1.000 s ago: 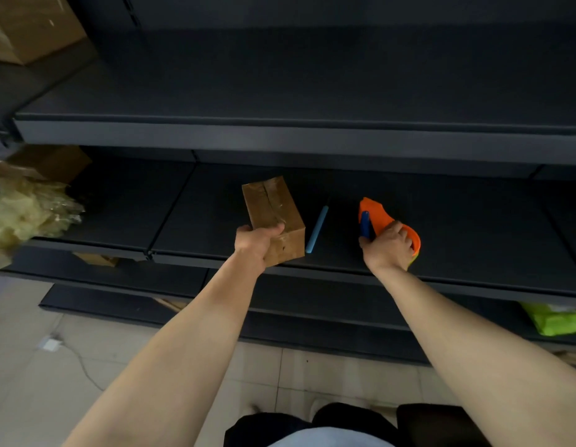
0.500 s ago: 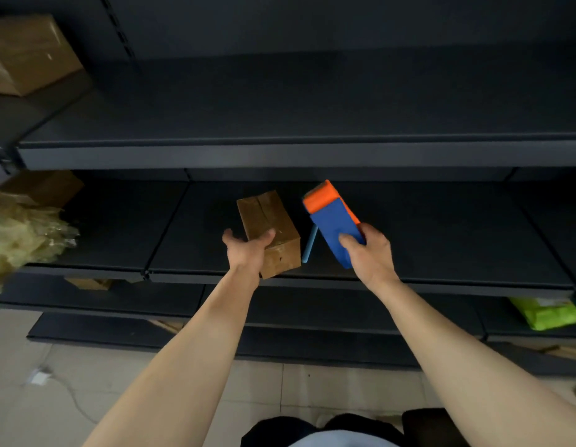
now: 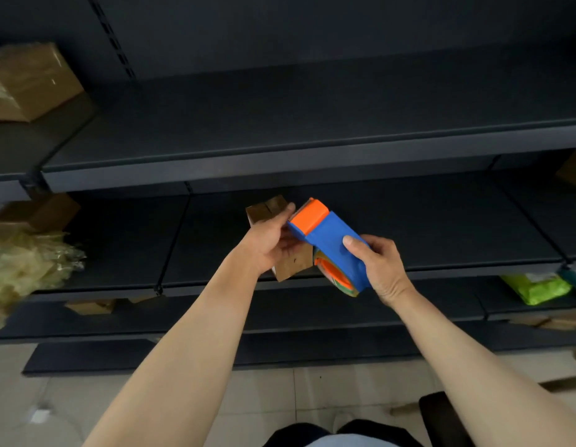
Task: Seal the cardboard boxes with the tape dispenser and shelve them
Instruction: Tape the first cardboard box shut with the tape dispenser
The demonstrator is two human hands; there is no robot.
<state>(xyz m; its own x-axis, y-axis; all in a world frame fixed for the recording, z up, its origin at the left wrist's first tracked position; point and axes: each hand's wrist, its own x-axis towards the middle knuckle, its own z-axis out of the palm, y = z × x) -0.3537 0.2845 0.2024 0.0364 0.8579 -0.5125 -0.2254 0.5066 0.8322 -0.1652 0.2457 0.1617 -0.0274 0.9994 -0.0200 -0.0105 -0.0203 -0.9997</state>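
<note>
My left hand grips a small brown cardboard box and holds it in front of the middle dark shelf. My hand and the dispenser cover much of the box. In my right hand is the blue and orange tape dispenser, gripped by its blue body. Its orange head lies against the box's right side, next to my left fingertips. A roll of tape shows under the blue body.
A larger cardboard box sits on the upper shelf at far left. Crumpled yellowish plastic wrap lies at the left of the middle shelf. A green packet rests on the lower shelf at right. More flat cardboard lies on the lower shelf.
My left hand has lifted the box off the shelf toward me. My right hand has picked up the dispenser and brought it left against the box.
</note>
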